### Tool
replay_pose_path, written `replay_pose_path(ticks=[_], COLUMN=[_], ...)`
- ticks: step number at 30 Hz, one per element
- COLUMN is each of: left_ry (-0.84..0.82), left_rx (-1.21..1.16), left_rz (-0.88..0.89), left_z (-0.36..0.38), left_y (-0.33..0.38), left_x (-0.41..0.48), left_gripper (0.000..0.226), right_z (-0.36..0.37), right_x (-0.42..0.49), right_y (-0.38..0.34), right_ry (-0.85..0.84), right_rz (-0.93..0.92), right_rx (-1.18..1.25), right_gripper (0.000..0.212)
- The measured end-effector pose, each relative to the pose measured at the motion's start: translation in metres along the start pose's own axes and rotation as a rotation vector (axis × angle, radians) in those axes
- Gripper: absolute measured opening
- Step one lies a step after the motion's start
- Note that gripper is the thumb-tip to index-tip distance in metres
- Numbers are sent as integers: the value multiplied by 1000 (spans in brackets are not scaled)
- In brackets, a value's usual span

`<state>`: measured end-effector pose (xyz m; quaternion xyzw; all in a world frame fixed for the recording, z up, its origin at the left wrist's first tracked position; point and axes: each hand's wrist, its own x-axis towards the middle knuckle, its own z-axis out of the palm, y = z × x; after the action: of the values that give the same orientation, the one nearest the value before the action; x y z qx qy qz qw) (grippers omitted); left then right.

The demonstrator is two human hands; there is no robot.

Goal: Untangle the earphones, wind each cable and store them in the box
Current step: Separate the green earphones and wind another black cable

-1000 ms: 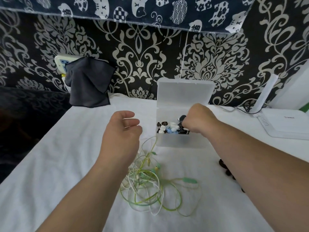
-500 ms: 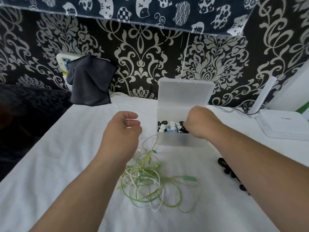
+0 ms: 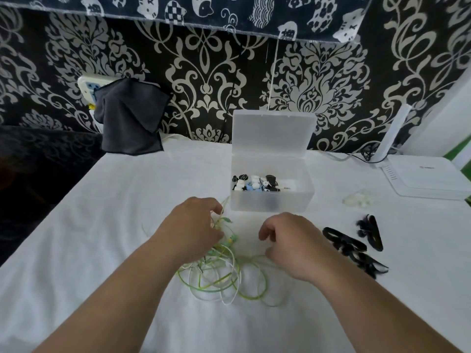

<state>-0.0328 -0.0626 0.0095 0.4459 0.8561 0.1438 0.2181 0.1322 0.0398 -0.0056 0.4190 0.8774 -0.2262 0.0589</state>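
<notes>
a tangle of green and white earphones [image 3: 224, 278] lies on the white-covered tabletop [image 3: 102, 225], just in front of the frosted plastic box [image 3: 271, 201] and near the middle of the view, its thin loops overlapping one another. the left hand [image 3: 191, 228] sits palm down on the upper left part of the tangle. its fingers [image 3: 216, 206] are curled in together around a few pale strands that rise to the fingertips, so it grips the cables. the right hand [image 3: 293, 245] is just to the right of the tangle, its fingers [image 3: 265, 231] bent inward and slightly parted. the lower fingertips are at a pale green loop, but i cannot tell whether they pinch it or only touch it. the box stands behind both hands with its hinged lid [image 3: 272, 133] open and upright, and inside lies a heap of small black, white and blue pieces. to the right of the right hand, apart from the green tangle, black cables [image 3: 349, 245] lie loose on the tabletop, with a little pile of white pieces [image 3: 356, 200] farther back. a white router [image 3: 430, 179] sits at the right edge. a grey cloth [image 3: 130, 118] hangs at the back left, in front of black wallpaper [image 3: 204, 72] with a pale floral pattern.
</notes>
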Motion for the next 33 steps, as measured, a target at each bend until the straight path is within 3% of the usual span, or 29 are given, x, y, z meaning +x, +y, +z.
replay_pose_path(ticks=[3,6,8,9,11,14,17,23,26,29,31,33], left_ry=[9,216,353,346,176,-29,63,43,8,53,149,246], left_rx=[51,0,-140,-222,-323,-213,-275,-252,-325,-469,-547,-486], left_rz=[-16,48,189,261,345,324,272,207,174,160,144,177], left_z=[3,1,-3,-5,-4,6,2,-9,-12,-18,-21,-23], left_y=[-2,3,13,18,28,30,27,13,8,10,9,8], left_x=[4,8,5,3,-4,-6,-3,-2,-3,-7,-5,-3], left_gripper=[35,35,35,33,34,31,5,8,17,9,14,17], right_z=[5,8,1,-5,-19,-38,-46,-51,-55,-56,-52,-44], right_x=[3,5,6,5,-1,-12,-16,-18,-18,-18,-16,-12], right_y=[7,10,11,12,9,6,12,19,19,22,23,25], right_ry=[-67,-93,-22,31,106,103,161,294,339,303,246,266], right_rz=[14,10,-11,-26,-77,-154,-177,-84,-63,-61,-33,-25], right_rx=[-142,-140,53,194,550,1029,1260,1455,1588,1632,1536,1219], right_gripper=[23,9,11,14,16,16,14,12,13,13,21,21])
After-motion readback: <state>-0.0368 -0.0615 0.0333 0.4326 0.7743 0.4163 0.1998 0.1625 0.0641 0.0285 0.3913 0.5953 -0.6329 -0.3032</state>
